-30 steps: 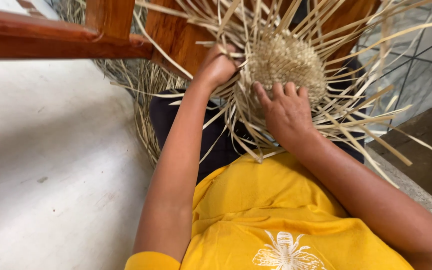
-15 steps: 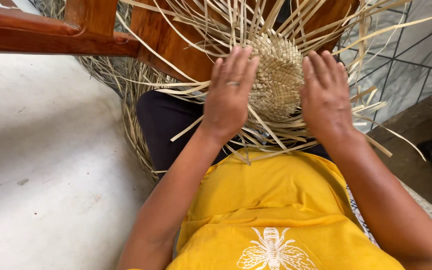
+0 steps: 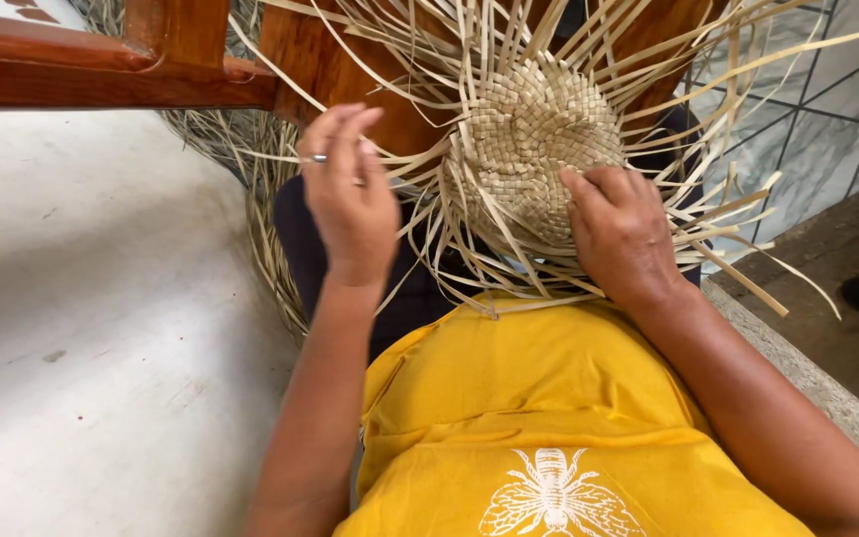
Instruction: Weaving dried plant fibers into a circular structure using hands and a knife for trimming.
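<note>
A round woven straw piece point(image 3: 534, 134), dome-shaped with many loose strips fanning out from its rim, rests on my lap in front of a yellow shirt point(image 3: 529, 398). My right hand point(image 3: 620, 237) grips its lower right edge, fingers curled over the weave. My left hand point(image 3: 350, 194), with a ring on one finger, is held up to the left of the weave, apart from it. Its fingers are together and closed around a few loose straw strips point(image 3: 400, 169) that run back to the rim; the thumb is hidden.
A reddish wooden chair frame point(image 3: 101, 70) crosses the top left, just beyond my left hand. A heap of loose straw point(image 3: 260, 189) lies under it on the pale concrete floor point(image 3: 82, 348). A tiled wall point(image 3: 827, 109) and a concrete ledge point(image 3: 807, 378) stand at the right.
Both hands lay flat on the weave half a second ago. My left hand has moved left off it with some strips; my right hand slid down and curled onto the lower right edge.
</note>
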